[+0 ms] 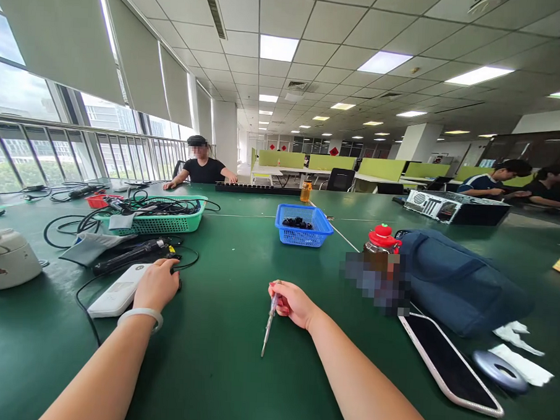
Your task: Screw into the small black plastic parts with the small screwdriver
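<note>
Slim screwdriver [269, 326] pinched by right hand [295, 304] fingers [277, 291], shaft hanging below

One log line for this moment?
left hand resting on small black corded device | right hand gripping slim clear-handled screwdriver | surface: green table

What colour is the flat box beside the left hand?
White. The flat box lies just beside the left hand, in the head view.
</note>
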`<act>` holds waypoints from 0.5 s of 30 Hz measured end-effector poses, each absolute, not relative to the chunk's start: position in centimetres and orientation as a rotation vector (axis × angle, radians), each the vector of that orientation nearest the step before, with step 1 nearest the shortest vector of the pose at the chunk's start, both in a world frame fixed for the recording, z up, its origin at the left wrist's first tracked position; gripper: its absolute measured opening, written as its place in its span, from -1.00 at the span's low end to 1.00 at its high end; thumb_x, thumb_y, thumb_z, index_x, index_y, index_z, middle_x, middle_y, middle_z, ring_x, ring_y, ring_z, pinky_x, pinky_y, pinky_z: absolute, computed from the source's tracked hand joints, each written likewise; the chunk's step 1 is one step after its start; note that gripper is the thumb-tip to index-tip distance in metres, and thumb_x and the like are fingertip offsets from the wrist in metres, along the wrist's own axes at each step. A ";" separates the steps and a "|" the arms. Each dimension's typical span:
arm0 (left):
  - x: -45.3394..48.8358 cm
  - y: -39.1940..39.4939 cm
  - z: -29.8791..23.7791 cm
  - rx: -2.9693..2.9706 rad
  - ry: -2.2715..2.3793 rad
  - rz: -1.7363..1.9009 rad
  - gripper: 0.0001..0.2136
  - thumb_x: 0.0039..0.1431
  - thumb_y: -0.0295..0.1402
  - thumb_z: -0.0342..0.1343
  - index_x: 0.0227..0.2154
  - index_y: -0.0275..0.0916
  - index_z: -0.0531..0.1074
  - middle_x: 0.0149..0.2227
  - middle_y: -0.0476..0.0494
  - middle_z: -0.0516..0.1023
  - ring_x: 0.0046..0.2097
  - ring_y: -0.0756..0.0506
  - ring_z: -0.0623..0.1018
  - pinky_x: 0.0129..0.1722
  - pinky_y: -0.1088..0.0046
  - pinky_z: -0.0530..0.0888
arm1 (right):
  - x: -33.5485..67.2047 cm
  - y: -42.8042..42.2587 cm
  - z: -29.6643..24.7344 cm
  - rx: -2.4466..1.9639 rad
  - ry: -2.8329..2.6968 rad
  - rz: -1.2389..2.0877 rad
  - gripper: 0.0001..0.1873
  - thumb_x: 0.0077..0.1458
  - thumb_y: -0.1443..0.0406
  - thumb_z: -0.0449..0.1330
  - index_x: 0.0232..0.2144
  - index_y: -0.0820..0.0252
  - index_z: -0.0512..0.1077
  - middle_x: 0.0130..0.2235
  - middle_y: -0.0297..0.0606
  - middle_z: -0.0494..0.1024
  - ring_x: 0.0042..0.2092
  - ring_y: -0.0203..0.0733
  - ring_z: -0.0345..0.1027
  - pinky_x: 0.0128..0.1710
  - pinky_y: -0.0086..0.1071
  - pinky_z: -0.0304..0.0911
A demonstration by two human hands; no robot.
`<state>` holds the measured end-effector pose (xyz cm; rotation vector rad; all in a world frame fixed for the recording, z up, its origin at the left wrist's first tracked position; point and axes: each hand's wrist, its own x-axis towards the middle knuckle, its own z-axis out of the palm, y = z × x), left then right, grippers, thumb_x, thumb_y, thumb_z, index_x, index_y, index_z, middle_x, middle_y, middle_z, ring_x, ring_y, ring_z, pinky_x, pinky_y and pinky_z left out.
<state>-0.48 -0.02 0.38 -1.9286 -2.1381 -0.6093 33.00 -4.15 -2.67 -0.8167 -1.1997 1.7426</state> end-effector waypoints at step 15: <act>-2.7 -0.5 -2.6 -2.292 -1.893 -0.231 -0.58 0.18 -0.31 -0.15 0.01 -0.27 0.45 0.08 -0.30 0.43 0.04 -0.27 0.43 0.08 0.20 0.30 | 33.1 -4.2 -2.9 -0.812 -1.190 1.761 -0.72 -0.06 0.15 0.26 -0.53 0.22 0.30 -0.68 -0.55 0.12 -0.68 -0.51 -0.14 -0.65 -0.48 -0.30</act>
